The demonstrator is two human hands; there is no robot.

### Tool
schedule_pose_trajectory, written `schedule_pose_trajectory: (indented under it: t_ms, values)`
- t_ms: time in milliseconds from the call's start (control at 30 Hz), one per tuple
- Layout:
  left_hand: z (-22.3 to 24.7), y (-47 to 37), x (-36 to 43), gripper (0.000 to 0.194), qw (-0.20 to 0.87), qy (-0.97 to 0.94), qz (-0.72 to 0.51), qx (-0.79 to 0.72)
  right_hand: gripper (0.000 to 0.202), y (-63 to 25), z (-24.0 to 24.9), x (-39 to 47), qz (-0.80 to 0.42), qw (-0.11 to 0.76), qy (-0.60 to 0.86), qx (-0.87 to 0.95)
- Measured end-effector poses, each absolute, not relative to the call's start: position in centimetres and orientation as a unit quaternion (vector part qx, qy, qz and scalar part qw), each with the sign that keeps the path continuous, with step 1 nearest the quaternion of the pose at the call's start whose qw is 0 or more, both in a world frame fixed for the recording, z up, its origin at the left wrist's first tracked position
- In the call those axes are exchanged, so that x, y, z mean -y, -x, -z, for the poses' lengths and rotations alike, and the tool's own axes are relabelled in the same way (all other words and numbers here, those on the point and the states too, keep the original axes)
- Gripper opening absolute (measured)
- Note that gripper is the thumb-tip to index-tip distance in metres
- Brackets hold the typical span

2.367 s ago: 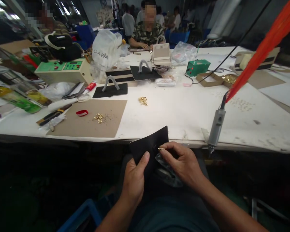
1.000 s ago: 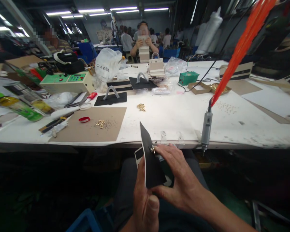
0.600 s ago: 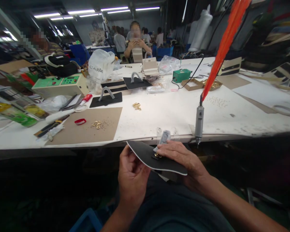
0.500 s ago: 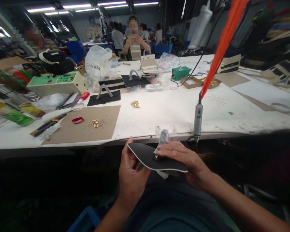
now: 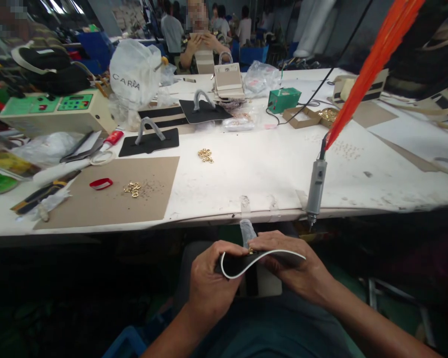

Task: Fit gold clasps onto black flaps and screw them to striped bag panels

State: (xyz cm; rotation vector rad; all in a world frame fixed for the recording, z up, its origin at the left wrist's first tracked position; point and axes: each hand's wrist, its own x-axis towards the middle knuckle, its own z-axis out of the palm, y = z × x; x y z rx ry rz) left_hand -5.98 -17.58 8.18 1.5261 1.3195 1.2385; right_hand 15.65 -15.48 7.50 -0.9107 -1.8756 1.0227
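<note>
A black panel [image 5: 283,257] with a white edge is held in front of the table edge, bent into a wave. My left hand [image 5: 213,276] grips its left side, thumb on top close to a small gold metal fitting [image 5: 251,251]. On the right side my right hand [image 5: 296,256] is closed on the panel, its fingers lying by the fitting. A plastic-wrapped handle [image 5: 248,231] rises from the panel beyond my fingertips. Beneath the panel a beige and black piece [image 5: 271,283] shows on my lap, partly hidden.
An electric screwdriver [image 5: 316,191] hangs by an orange cord at the table's front edge. Gold fittings [image 5: 206,155] lie on the white table [image 5: 246,174], more on a brown board [image 5: 153,209]. Two handled black panels [image 5: 149,142] and a green box [image 5: 283,100] stand further back. A co-worker [image 5: 201,44] sits opposite.
My left hand has moved from under the panel's edge to grip it with the thumb on top. The panel is now more tilted and bent. The camera view has shifted.
</note>
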Motion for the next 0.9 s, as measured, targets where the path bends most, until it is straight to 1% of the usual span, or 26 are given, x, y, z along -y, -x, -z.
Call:
schedule_pose_trajectory:
  t_ms: [67, 167, 233, 333, 433, 533, 700, 800, 833, 900]
  values:
    - [-8.0, 6.0, 16.6, 0.009, 0.38, -0.584, -0.463, -0.548, 0.017, -15.1, -7.6, 14.8, -0.446, 0.368, 0.423, 0.698]
    - [-8.3, 6.5, 14.7, 0.008, 0.402, -0.571, -0.407, -0.589, 0.029, -14.4, -7.9, 13.5, -0.54, 0.301, 0.511, 0.597]
    - [-8.5, 7.0, 12.9, 0.01, 0.43, -0.562, -0.371, -0.601, 0.036, -14.1, -7.9, 12.2, -0.593, 0.274, 0.532, 0.538]
    - [-7.9, 7.8, 9.4, 0.017, 0.485, -0.545, -0.347, -0.589, 0.04, -13.7, -7.1, 9.4, -0.617, 0.255, 0.548, 0.504]
    - [-6.4, 7.9, 5.5, 0.022, 0.537, -0.512, -0.343, -0.575, 0.04, -13.3, -5.9, 6.0, -0.592, 0.227, 0.583, 0.508]
    - [-4.9, 7.4, 2.6, 0.027, 0.558, -0.486, -0.334, -0.584, 0.034, -12.9, -5.1, 3.1, -0.531, 0.19, 0.624, 0.54]
    - [-4.2, 6.6, 0.4, 0.027, 0.526, -0.515, -0.274, -0.619, 0.024, -11.8, -5.3, 1.0, -0.408, 0.103, 0.675, 0.606]
    - [-4.2, 6.6, 0.1, 0.029, 0.504, -0.563, -0.246, -0.607, 0.023, -11.5, -5.6, 1.0, -0.394, 0.096, 0.683, 0.608]
    - [-4.3, 6.6, 0.1, 0.035, 0.486, -0.579, -0.24, -0.609, 0.024, -11.4, -5.7, 1.0, -0.398, 0.098, 0.684, 0.604]
    - [-4.4, 7.0, 0.4, 0.056, 0.414, -0.615, -0.235, -0.629, 0.026, -11.5, -5.7, 1.1, -0.405, 0.107, 0.685, 0.596]
